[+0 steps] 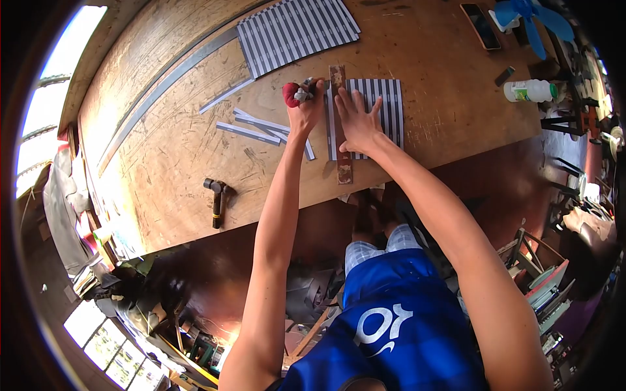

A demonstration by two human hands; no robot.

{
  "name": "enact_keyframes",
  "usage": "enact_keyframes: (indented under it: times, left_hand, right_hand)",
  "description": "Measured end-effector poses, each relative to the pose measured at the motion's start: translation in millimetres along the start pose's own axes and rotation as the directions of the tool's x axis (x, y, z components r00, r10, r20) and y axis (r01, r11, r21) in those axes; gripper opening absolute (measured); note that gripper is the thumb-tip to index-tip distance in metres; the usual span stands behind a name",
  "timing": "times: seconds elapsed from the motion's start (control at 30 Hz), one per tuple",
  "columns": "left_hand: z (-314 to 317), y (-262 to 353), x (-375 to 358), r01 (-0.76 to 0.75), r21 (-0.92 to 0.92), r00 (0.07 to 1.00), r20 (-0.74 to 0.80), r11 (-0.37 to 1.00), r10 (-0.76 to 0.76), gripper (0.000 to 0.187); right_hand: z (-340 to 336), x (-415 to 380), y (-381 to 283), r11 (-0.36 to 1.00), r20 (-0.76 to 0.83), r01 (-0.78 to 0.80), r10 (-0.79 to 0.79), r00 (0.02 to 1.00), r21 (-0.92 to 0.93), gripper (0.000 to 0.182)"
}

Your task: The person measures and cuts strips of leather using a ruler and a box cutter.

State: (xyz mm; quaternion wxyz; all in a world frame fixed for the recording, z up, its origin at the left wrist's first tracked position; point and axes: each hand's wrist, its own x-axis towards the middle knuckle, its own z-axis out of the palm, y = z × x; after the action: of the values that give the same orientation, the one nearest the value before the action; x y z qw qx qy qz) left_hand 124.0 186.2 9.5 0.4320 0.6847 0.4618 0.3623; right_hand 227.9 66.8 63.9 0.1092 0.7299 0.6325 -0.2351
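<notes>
The left hand (305,107) is closed around a red-handled cutting tool (297,94), its tip set against the edge of a wooden straightedge (339,124) — the right hand (357,124) lies flat with fingers spread, pressing the straightedge and the striped sheet (385,107) under it onto the wooden table (195,156). Cut strips (257,127) lie just left of the left hand, a larger striped sheet (293,32) farther back, and a hammer (216,195) near the table's front edge — a white bottle (529,90) stands well to the right.
</notes>
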Motion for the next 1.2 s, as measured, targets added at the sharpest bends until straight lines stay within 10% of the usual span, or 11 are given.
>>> enact_keyframes:
  times: [1.2]
  left_hand:
    - [-1,28,5,-0.179,0.340,0.984,0.072,0.923,0.164,0.025]
  right_hand:
    - [0,-1,-2,0.996,0.020,-0.011,0.013,1.000,-0.091,0.132]
